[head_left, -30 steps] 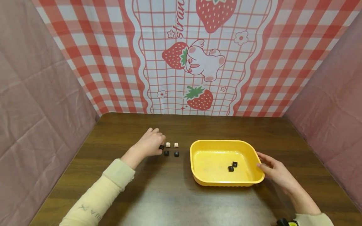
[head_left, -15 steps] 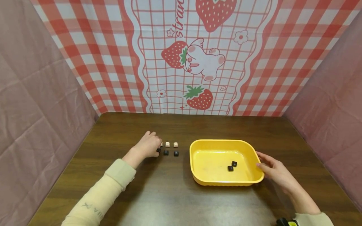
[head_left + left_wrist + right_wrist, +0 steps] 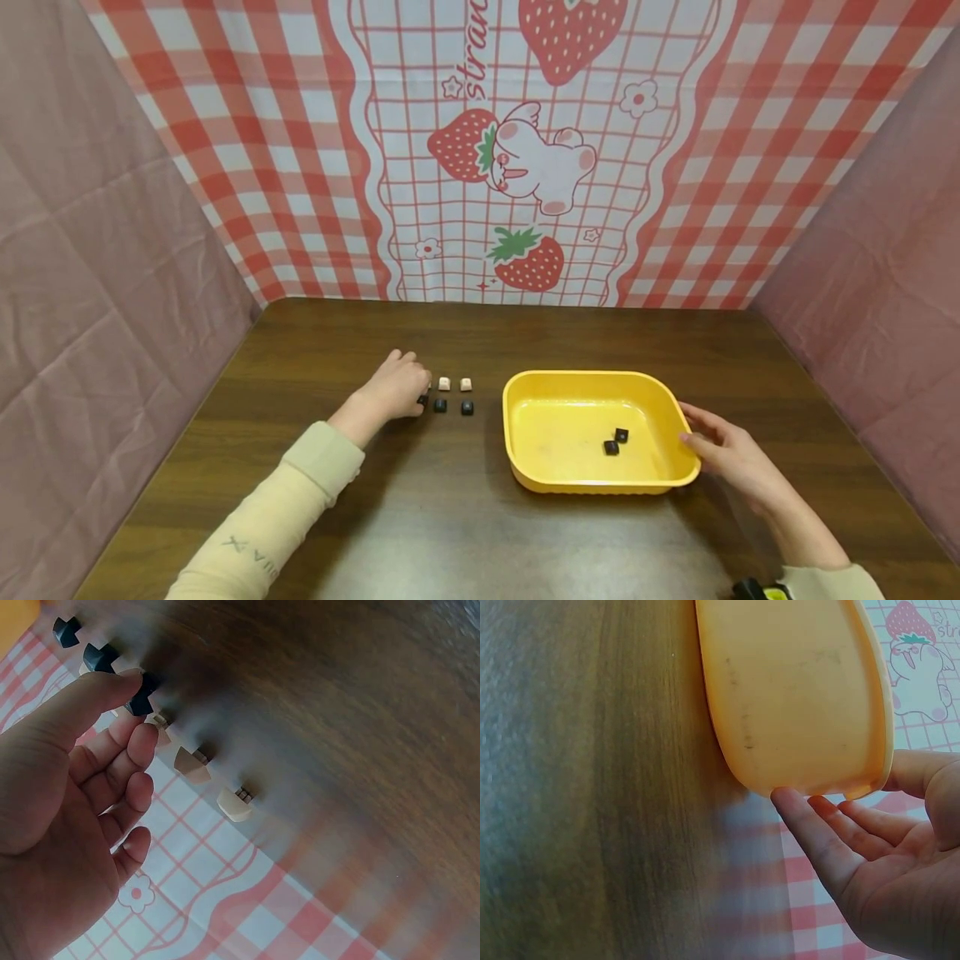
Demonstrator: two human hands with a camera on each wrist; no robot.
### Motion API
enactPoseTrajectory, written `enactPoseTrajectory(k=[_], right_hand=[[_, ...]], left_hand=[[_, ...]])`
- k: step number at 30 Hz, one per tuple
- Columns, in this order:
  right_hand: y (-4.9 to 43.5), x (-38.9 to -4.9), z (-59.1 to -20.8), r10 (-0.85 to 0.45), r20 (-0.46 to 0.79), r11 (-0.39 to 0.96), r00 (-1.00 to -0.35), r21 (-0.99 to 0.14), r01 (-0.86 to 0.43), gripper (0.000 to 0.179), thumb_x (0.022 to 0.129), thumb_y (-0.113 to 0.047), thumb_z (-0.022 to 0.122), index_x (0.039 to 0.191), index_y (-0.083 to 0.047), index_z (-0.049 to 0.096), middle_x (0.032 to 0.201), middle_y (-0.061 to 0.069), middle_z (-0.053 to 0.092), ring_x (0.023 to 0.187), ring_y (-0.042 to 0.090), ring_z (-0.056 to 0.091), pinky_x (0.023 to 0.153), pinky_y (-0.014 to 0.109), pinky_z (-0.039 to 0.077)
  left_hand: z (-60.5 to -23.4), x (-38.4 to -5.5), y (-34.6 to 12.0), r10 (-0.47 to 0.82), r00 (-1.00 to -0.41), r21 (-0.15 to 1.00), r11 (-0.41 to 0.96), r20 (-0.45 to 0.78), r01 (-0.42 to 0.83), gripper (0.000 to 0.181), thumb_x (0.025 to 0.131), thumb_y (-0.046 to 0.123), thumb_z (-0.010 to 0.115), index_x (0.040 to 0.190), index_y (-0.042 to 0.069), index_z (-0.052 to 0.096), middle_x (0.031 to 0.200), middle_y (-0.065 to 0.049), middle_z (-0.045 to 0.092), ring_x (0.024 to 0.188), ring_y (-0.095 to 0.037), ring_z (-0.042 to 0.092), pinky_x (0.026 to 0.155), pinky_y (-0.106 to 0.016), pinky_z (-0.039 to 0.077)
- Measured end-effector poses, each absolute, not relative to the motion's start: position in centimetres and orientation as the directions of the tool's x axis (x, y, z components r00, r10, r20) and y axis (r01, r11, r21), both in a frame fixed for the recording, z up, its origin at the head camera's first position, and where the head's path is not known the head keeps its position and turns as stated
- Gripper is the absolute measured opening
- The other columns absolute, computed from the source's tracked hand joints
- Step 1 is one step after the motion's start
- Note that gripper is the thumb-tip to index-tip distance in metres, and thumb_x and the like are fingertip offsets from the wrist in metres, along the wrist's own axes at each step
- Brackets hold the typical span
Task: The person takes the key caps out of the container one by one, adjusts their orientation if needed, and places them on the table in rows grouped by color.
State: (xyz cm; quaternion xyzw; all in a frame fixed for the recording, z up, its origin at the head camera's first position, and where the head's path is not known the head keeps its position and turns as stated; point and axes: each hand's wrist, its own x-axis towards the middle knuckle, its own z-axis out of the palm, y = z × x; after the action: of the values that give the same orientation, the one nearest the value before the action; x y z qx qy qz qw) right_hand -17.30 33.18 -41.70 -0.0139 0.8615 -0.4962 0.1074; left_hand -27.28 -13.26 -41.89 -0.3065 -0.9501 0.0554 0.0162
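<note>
In the left wrist view, my left hand (image 3: pixel 82 772) pinches a black keycap (image 3: pixel 141 697) between thumb and forefinger, low over the table. Two more black keycaps, one of them this keycap (image 3: pixel 467 407), stand in a row to its right in the head view. Behind them runs a row of cream keycaps (image 3: pixel 445 384); the leftmost is mostly hidden by my fingers. My right hand (image 3: pixel 738 467) holds the right end of a yellow plastic basin (image 3: pixel 585 488), thumb at the rim and fingers against the outer wall. Two black keycaps (image 3: pixel 611 447) lie inside the basin.
A dark wooden table (image 3: pixel 420 525) carries everything. At its back edge hangs a red-and-white checked cloth (image 3: pixel 315 167) with strawberries, and pink cloth (image 3: pixel 112 292) hangs at both sides. The basin stands right of the keycap rows.
My left hand has shifted slightly left and nearer with the black keycap, so part of the leftmost cream keycap shows. My right hand and the basin have stayed put.
</note>
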Motion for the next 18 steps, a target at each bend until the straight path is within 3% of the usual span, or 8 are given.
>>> enactPoseTrajectory(k=[18], right_hand=[[33.2,-17.3,-41.9,-0.144,-0.158,0.477,-0.977,-0.876,0.071,0.065,0.096,-0.025,0.054,0.146,0.004,0.024,0.136,0.035,0.038,0.093,0.009,0.062,0.075,0.031,0.054]], left_hand=[[-39.9,-26.3,-11.6,0.555,-0.812,-0.055,0.830,0.183,0.555,0.024,0.073,0.028,0.070,0.080,0.015,0.051,0.077,0.002,0.050,0.078,-0.020,0.046,0.071,-0.035,0.032]])
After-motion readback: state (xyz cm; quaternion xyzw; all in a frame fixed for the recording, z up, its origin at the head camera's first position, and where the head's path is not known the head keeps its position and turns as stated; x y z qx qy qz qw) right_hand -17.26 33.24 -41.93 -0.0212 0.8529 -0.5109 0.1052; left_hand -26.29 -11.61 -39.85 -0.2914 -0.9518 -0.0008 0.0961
